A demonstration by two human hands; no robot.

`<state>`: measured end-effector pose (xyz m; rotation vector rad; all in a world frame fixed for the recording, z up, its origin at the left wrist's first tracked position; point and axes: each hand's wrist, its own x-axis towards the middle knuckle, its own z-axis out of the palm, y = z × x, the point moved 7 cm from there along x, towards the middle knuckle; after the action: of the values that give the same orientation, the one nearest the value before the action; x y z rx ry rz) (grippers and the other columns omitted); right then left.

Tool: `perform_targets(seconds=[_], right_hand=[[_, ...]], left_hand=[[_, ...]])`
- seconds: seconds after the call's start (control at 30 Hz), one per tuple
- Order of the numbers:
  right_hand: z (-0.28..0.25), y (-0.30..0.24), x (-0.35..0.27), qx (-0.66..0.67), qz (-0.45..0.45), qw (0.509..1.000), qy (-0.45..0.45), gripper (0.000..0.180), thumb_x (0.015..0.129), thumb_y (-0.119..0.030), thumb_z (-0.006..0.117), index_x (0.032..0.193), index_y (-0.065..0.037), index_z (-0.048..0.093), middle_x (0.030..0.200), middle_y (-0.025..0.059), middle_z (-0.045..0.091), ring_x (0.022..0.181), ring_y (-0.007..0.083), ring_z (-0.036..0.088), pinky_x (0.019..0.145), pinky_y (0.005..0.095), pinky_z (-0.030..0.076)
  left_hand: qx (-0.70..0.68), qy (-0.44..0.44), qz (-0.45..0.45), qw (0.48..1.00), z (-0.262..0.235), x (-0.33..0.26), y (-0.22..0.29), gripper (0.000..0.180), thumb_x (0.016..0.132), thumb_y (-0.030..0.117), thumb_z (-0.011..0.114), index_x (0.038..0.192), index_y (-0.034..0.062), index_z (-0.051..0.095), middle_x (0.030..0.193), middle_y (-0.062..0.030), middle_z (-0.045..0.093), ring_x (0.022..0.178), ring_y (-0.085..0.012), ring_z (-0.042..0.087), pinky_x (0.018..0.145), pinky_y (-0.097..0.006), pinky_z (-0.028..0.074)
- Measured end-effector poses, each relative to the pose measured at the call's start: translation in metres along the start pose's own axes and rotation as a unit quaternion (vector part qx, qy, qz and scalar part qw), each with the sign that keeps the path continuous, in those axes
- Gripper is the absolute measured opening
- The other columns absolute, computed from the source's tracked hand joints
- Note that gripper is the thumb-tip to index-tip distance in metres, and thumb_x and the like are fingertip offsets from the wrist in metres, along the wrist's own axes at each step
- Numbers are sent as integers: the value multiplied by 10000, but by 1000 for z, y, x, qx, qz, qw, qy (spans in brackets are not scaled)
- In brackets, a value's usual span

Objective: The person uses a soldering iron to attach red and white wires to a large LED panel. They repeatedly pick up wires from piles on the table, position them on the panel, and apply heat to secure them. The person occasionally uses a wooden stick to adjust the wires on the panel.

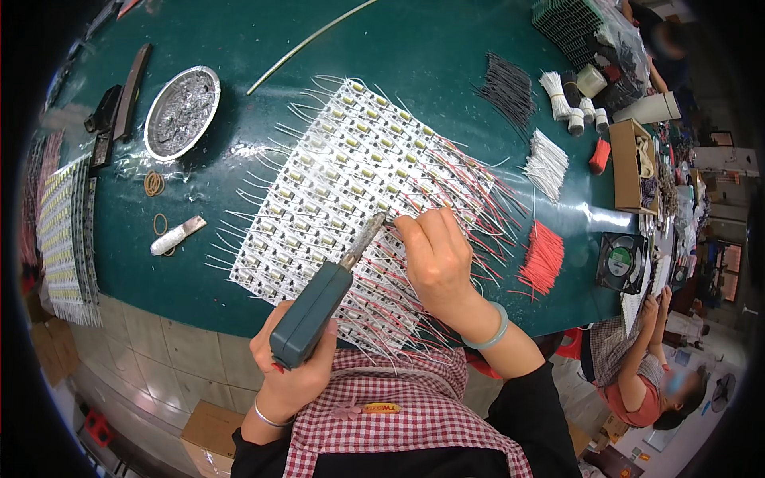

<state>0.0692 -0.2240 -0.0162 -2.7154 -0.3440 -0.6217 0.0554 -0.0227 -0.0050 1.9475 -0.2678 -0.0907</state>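
A white panel of small circuit boards [307,179], dotted with yellow components, lies tilted on the green table. White wires stick out along its left side, and red and white wires [486,195] along its right. My left hand [293,381] is closed around the dark green handle of a soldering gun [312,312]. The gun's metal tip touches or nearly touches the panel near its middle. Just right of that tip, my right hand [437,259] pinches a thin wire against the board; the wire is mostly hidden by the fingers.
A metal bowl of grey scraps [183,115], rubber bands [154,184] and a white-handled blade [177,236] lie left. Black [508,89], white [547,166] and red wire bundles [543,259] lie right, near a small fan [622,262]. Another person [641,382] works at far right.
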Motion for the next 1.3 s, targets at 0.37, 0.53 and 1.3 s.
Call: perform_targets(seconds=[0.37, 0.53, 1.3], right_hand=[[1, -1, -2, 0, -2, 1000, -10, 293, 711, 0, 613, 1000, 52, 615, 789, 103, 470, 726, 258, 511, 575, 355, 417], [0, -2, -2, -1, 3, 1000, -10, 278, 722, -3, 617, 996, 50, 616, 789, 99, 471, 734, 260, 514, 585, 358, 414], [-1, -16, -10, 16, 11, 1000, -14, 251, 746, -21, 624, 992, 27, 640, 788, 90, 485, 731, 252, 510, 621, 361, 417]], left_hand=[[-22, 15, -37, 999, -10, -9, -6, 216, 744, -65, 733, 956, -82, 695, 870, -137, 685, 699, -194, 672, 613, -279, 526], [-32, 24, -44, 998, -13, -16, -10, 220, 747, -58, 736, 962, -84, 695, 874, -138, 688, 700, -191, 672, 623, -277, 528], [-7, -6, -23, 1000, -11, -17, -7, 204, 744, -84, 737, 937, -50, 684, 910, -131, 673, 731, -180, 660, 625, -274, 513]])
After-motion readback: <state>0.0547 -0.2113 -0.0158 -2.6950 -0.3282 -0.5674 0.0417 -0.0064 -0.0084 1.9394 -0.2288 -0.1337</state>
